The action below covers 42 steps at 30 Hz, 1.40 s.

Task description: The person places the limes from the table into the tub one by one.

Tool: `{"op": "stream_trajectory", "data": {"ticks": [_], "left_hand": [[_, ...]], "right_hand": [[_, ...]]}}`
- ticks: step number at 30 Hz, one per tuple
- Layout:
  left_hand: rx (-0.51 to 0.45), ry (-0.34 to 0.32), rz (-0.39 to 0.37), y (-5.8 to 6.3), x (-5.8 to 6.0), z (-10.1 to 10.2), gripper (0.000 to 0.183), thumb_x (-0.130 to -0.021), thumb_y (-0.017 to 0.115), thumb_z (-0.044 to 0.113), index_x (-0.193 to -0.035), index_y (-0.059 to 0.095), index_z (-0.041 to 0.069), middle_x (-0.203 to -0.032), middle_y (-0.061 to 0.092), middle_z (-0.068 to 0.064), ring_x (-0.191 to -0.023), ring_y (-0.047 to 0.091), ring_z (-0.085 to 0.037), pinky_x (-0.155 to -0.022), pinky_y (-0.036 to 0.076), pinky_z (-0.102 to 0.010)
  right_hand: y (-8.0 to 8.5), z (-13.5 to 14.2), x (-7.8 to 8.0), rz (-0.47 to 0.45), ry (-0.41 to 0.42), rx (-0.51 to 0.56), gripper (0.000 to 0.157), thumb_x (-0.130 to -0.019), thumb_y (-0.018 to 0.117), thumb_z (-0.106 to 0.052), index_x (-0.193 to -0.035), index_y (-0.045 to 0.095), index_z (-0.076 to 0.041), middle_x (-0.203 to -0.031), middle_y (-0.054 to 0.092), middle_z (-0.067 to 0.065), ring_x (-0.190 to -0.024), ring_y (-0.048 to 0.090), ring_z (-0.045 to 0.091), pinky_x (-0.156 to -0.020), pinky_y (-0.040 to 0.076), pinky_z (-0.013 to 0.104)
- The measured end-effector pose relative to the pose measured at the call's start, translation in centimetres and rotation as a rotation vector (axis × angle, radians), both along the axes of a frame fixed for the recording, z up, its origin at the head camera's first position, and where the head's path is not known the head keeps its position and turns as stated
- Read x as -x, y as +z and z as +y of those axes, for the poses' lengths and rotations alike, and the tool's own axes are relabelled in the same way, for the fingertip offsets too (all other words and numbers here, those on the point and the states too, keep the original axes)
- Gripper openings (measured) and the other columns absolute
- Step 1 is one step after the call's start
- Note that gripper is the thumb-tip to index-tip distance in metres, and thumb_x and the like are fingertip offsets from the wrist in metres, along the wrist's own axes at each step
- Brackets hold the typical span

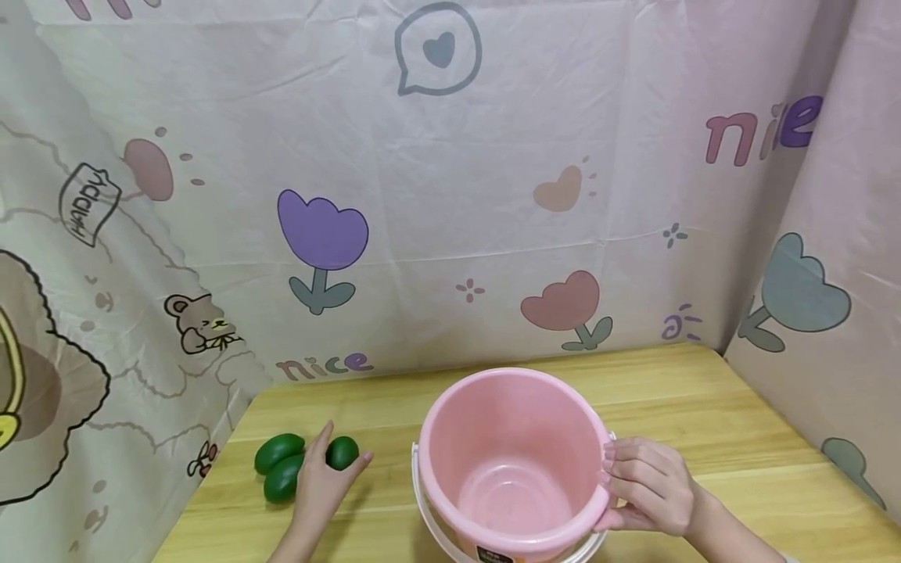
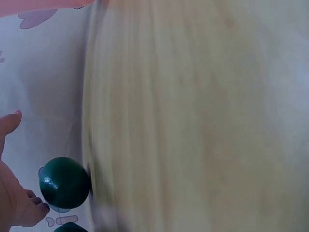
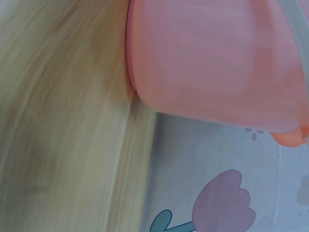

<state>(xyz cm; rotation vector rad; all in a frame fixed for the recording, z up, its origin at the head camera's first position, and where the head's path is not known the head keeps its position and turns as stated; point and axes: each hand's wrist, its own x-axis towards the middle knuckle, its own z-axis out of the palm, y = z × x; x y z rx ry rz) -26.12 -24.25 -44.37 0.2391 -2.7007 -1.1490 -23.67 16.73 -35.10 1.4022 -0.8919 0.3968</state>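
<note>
Three smooth, dark green oval fruits lie on the left part of the table; their exact kind is unclear. My left hand (image 1: 322, 478) is among them, thumb and fingers spread around the right-hand green fruit (image 1: 342, 453). In the left wrist view, that green fruit (image 2: 65, 182) is beside the fingertips, without a curled grasp. The other two, an upper green fruit (image 1: 278, 453) and a lower green fruit (image 1: 283, 479), lie left of the hand. My right hand (image 1: 651, 486) grips the right rim of an upright pink bucket (image 1: 510, 422), which holds nothing visible.
The bucket's white handle (image 1: 435, 522) hangs down toward the front. A wooden table (image 1: 711, 438) carries everything. Behind it and at both sides hangs a printed curtain (image 1: 436, 180) with flowers and letters.
</note>
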Motion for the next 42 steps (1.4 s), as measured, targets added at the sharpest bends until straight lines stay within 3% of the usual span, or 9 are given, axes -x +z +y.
{"op": "stream_trajectory", "data": {"ticks": [6,26,36,42], "left_hand": [[0.005,-0.008,0.0,-0.6,0.7,0.3,0.095,-0.08,0.073,0.043,-0.148,0.023,0.0,-0.149,0.024,-0.03,-0.133,0.024,-0.051,-0.101,0.03,-0.065],[0.047,-0.03,-0.046,-2.1,1.5,-0.5,0.094,-0.08,0.073,0.041,-0.146,0.024,-0.005,-0.147,0.023,-0.033,-0.131,0.025,-0.054,-0.1,0.031,-0.066],[0.023,-0.003,-0.054,-3.1,1.9,-1.3,0.102,-0.075,0.078,0.04,-0.147,0.02,-0.004,-0.145,0.023,-0.036,-0.129,0.027,-0.056,-0.098,0.032,-0.066],[-0.009,0.023,-0.018,-3.9,2.2,-1.4,0.1,-0.076,0.079,0.035,-0.147,0.021,-0.005,-0.143,0.027,-0.037,-0.126,0.031,-0.055,-0.096,0.035,-0.065]], "right_hand": [[0.0,0.2,0.0,-0.003,-0.014,-0.016,0.044,-0.083,0.069,-0.04,-0.064,0.064,-0.001,-0.058,0.06,0.004,-0.056,0.055,0.018,-0.054,0.053,0.024],[-0.3,0.3,0.0,0.002,-0.022,-0.013,0.044,-0.084,0.068,-0.04,-0.063,0.063,-0.002,-0.057,0.059,0.004,-0.056,0.055,0.018,-0.055,0.053,0.025],[-0.3,0.3,0.2,0.001,-0.021,-0.007,0.044,-0.084,0.068,-0.041,-0.064,0.064,-0.002,-0.057,0.059,0.004,-0.056,0.055,0.018,-0.053,0.052,0.024],[-0.3,0.3,0.1,-0.001,-0.025,-0.001,0.044,-0.085,0.068,-0.04,-0.063,0.063,-0.002,-0.057,0.058,0.003,-0.056,0.055,0.018,-0.054,0.053,0.024]]}}
